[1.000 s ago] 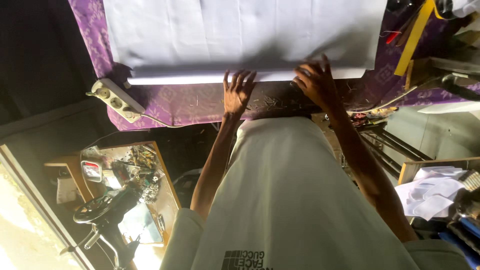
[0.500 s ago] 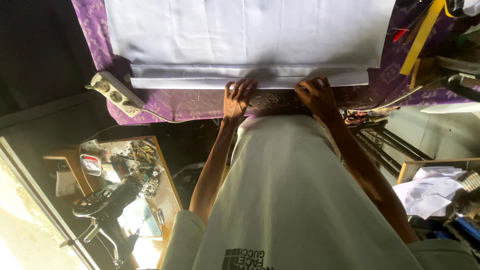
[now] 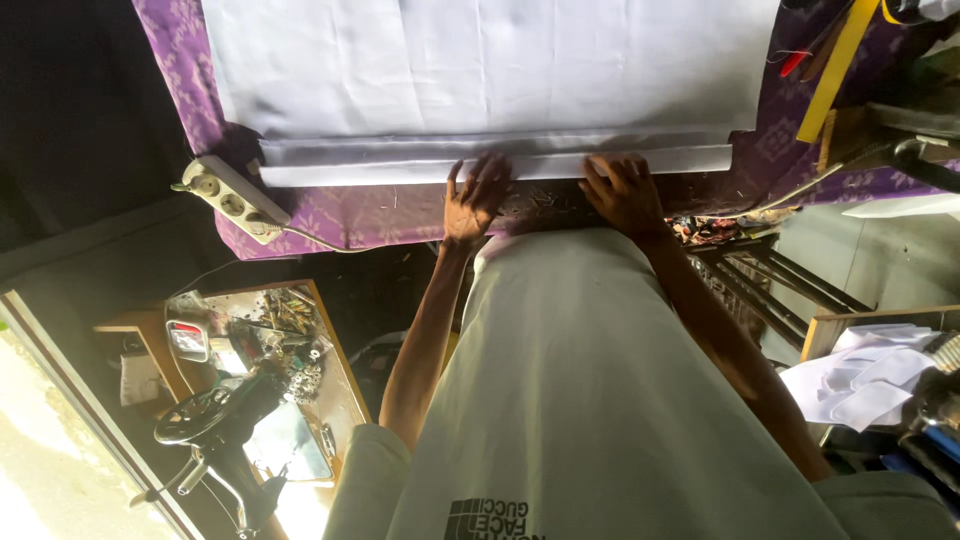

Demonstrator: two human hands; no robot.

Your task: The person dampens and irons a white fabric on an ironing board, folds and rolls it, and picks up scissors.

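A large white cloth [image 3: 480, 70] lies spread over a table covered with purple patterned fabric [image 3: 370, 215]. The cloth's near edge is turned over into a long folded band [image 3: 370, 160]. My left hand [image 3: 476, 195] rests on this band near its middle, with fingers spread and slightly blurred. My right hand [image 3: 625, 190] lies flat a little further right on the same band, fingers apart. Neither hand holds anything. My white shirt fills the bottom of the view.
A white power strip [image 3: 232, 195] lies on the table's left corner. A yellow ruler [image 3: 840, 70] sits at the top right. Below left stands a small cluttered table [image 3: 330, 390] with a black sewing machine [image 3: 215, 420]. White cloth pieces [image 3: 865, 375] are piled at the right.
Both hands have stayed on the folded band and shifted slightly along it. The left hand's fingers are now spread wider. The view has moved a little.
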